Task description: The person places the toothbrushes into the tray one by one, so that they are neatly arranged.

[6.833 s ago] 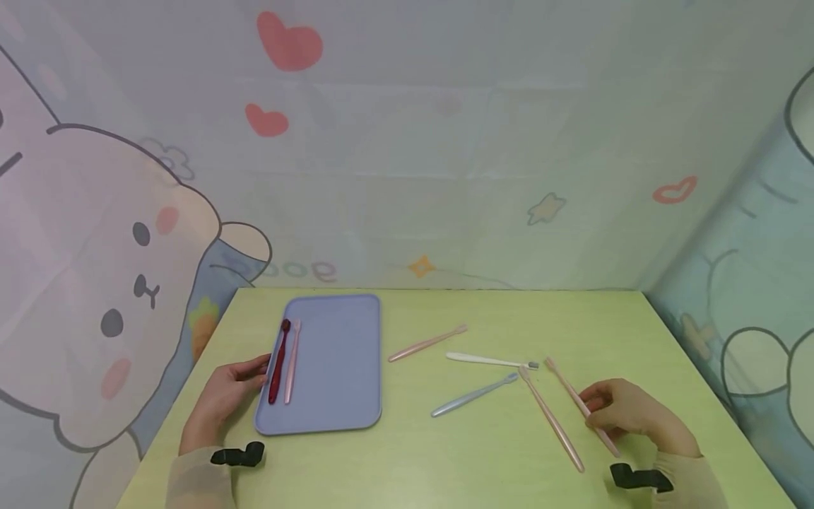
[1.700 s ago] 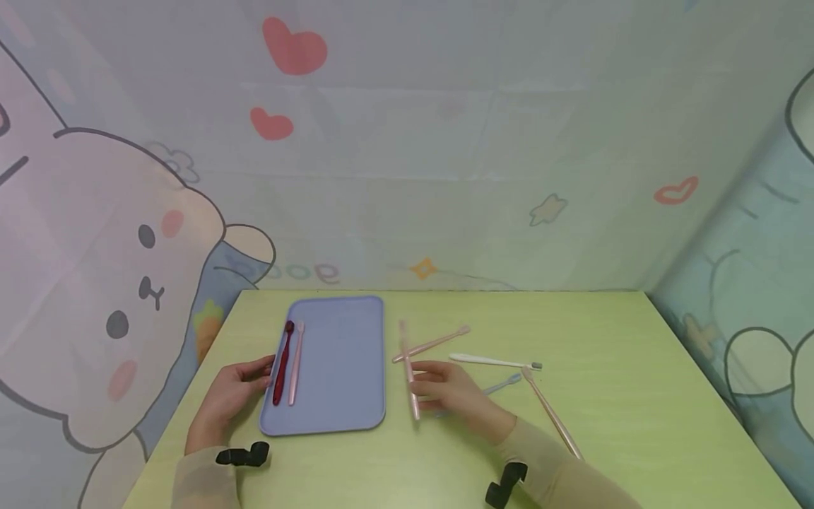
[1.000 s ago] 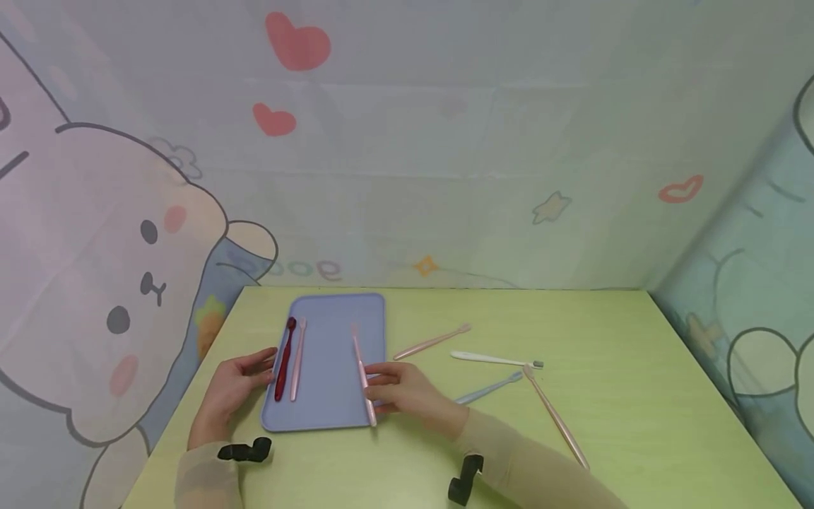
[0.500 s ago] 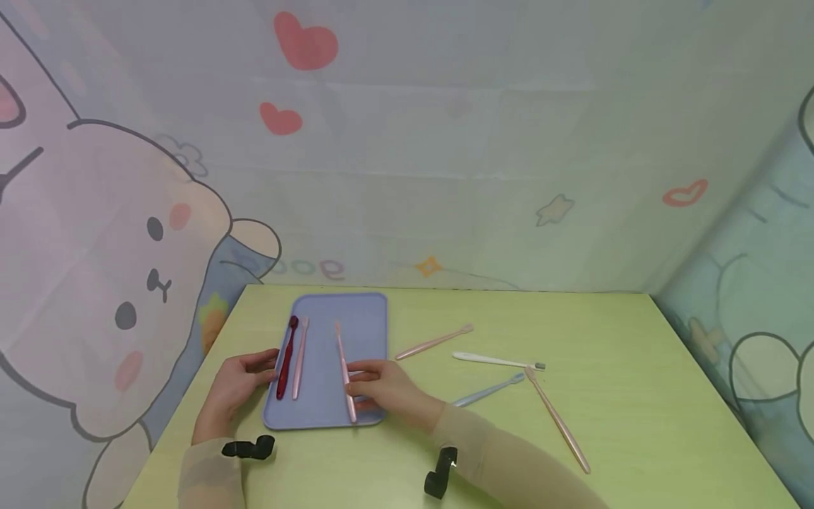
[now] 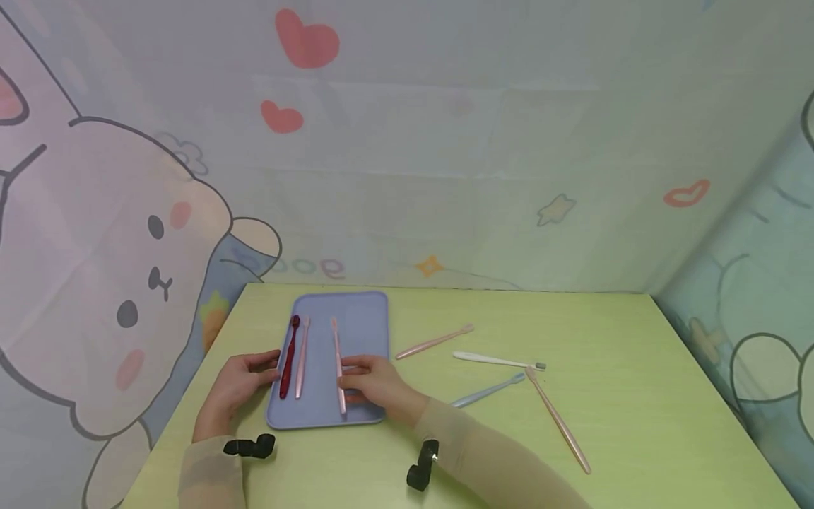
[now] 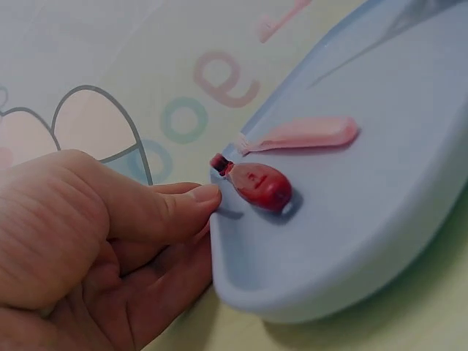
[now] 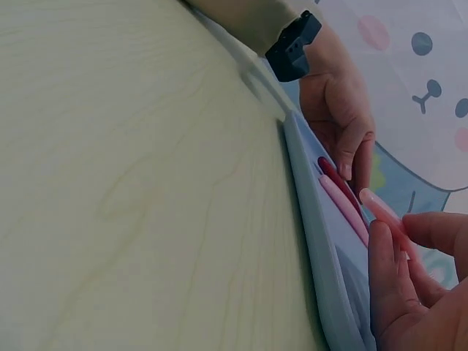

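A blue-violet tray (image 5: 362,318) lies at the left of the table, and my left hand (image 5: 237,387) pinches its left rim between thumb and fingers. On the tray, next to that rim, a dark red toothbrush (image 5: 289,360) and a pink toothbrush (image 5: 302,357) lie side by side. My right hand (image 5: 381,385) pinches another pink toothbrush (image 5: 338,346) by its handle over the middle of the tray, bristle end pointing away. In the right wrist view the held toothbrush (image 7: 384,212) sits between thumb and fingers (image 7: 384,274); its head is hidden.
Right of the tray, on the yellow-green table (image 5: 636,396), lie a pink toothbrush (image 5: 432,342), a white toothbrush (image 5: 490,359), a blue toothbrush (image 5: 490,390) and another pink toothbrush (image 5: 559,424). A patterned cloth (image 5: 445,177) hangs behind the table.
My right hand picked up a pink toothbrush from the table's right side and carried it left, over the tray. Lately it has shifted slightly further left. My left hand stays at the tray's rim.
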The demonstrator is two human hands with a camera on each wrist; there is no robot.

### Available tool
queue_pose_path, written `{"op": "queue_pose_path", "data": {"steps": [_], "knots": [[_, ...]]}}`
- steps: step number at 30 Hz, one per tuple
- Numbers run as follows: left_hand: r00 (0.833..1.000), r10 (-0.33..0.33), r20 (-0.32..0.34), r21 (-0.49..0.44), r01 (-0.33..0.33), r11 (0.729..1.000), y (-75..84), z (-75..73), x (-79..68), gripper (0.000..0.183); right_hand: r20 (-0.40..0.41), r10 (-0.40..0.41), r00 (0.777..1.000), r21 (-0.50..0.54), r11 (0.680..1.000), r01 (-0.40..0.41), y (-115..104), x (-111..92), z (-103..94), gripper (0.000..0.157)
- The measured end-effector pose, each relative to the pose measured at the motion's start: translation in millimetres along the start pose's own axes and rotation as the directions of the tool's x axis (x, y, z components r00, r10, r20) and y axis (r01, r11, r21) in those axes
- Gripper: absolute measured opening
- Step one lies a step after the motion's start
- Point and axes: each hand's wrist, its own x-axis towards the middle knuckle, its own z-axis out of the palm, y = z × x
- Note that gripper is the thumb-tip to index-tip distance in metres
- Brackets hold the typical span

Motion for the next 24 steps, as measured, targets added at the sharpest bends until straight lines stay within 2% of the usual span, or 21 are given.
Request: {"op": "queue_pose_path", "data": {"steps": [12, 17, 24], "knots": [[1.000, -0.017, 0.007, 0.005, 0.017, 1.000, -0.6, -0.1, -3.9, 0.050, -0.035, -0.007, 0.999, -0.014, 1.000, 0.007, 1, 19, 14.6, 0.043], [1.000, -0.029, 0.009, -0.028, 0.030, 0.999, -0.8, -0.8, -5.8, 0.050, -0.055, -0.011, 0.998, -0.041, 0.999, 0.009, 0, 27, 21.8, 0.041], [0.998, -0.053, 0.018, -0.086, 0.055, 0.995, -0.9, -0.6, -6.8, 0.050, -0.122, -0.033, 0.992, -0.167, 0.986, 0.012, 0, 35, 35.2, 0.033]]}}
